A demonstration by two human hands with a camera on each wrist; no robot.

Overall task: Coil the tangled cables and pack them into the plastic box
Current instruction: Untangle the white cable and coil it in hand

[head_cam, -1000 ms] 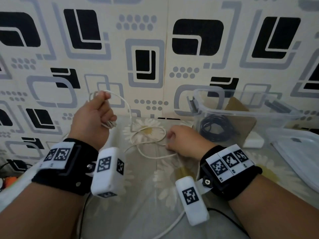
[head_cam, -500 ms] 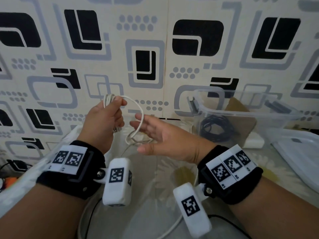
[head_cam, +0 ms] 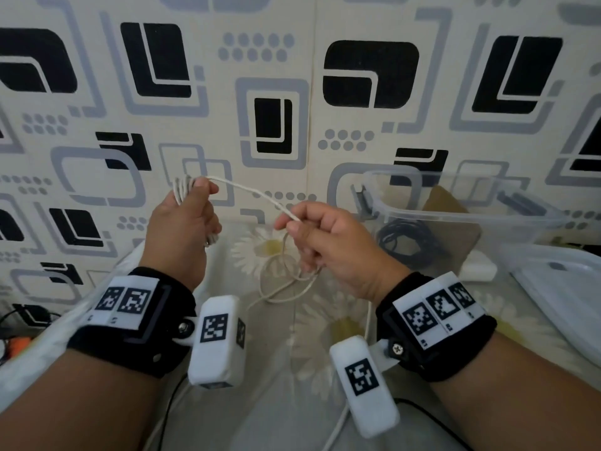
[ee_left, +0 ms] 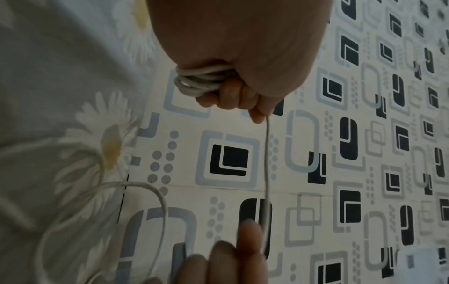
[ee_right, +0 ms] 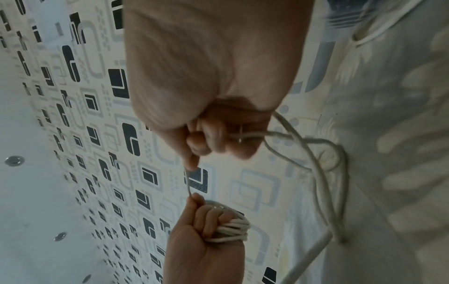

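Left hand [head_cam: 182,229]: fist clamps white cable [head_cam: 257,193] coil.
Right hand [head_cam: 328,245]: fingertips pinch same cable.
Writing: none legible; wrist bands [head_cam: 130,304] carry square codes.

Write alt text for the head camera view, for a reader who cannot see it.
Two hands stretch a white cable between them: the left hand grips a bundle of finished loops, the right hand pinches the loose strand. The rest trails onto a daisy-print cloth; at right, a clear plastic box holds a coiled black cable.
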